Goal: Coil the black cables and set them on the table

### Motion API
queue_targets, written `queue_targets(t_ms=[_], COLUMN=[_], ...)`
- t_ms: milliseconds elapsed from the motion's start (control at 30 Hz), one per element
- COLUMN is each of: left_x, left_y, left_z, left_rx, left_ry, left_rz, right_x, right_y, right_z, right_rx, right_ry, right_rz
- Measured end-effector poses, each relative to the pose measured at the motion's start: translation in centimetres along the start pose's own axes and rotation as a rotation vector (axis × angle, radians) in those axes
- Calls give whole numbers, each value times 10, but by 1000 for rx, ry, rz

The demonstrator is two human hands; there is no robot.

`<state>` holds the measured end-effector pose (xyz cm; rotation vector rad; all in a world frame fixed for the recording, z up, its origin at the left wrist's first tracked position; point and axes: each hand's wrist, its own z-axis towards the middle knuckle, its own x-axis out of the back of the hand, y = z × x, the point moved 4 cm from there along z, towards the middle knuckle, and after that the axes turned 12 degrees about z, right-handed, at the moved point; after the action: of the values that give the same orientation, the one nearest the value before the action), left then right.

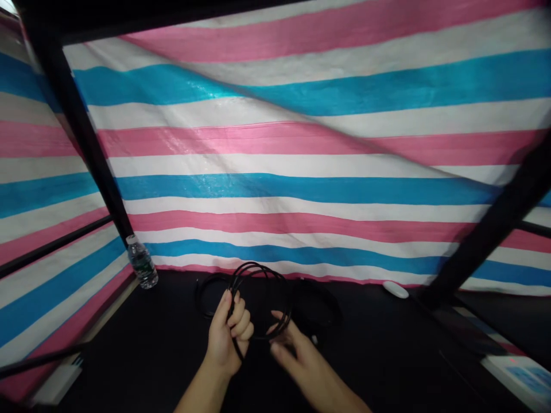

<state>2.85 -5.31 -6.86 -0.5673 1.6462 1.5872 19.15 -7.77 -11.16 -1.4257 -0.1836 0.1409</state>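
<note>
A black cable [290, 298] is wound into a loose coil of several loops, raised in front of me above the black table. My left hand [229, 335] is closed around the gathered strands at the coil's left side, thumb on top, and a length of cable hangs below the fist. At the lower right of the loops is my right hand [297, 353], slightly blurred, with thumb and fingers apart. Its fingertips are at the cable; whether they touch it I cannot tell.
More dark cable [338, 312] lies on the black table [387, 355] behind my hands. A plastic water bottle [143, 263] stands at the back left; a white oval object [395, 289] lies at the back right. Black frame posts and a striped sheet [301, 189] enclose the table.
</note>
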Motion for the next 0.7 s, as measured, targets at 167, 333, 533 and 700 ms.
queue_targets(t_ms=[167,333,533,700], left_x=[-24,-31,-14,-23], left_y=[10,22,60,74], left_z=[-12,-23,-44,-62], left_rx=[-148,-194,-231,-93], left_ry=[129,162,165,-39], left_rz=[-99,251,742,1017], right_x=[-40,-34,40,43], right_y=[-12,-39,-81,-112], right_z=[-28,-47,-45,-29], right_rx=[160,318,122,204], right_ry=[-70,14,310,222], right_rz=[-444,-243,89,-253])
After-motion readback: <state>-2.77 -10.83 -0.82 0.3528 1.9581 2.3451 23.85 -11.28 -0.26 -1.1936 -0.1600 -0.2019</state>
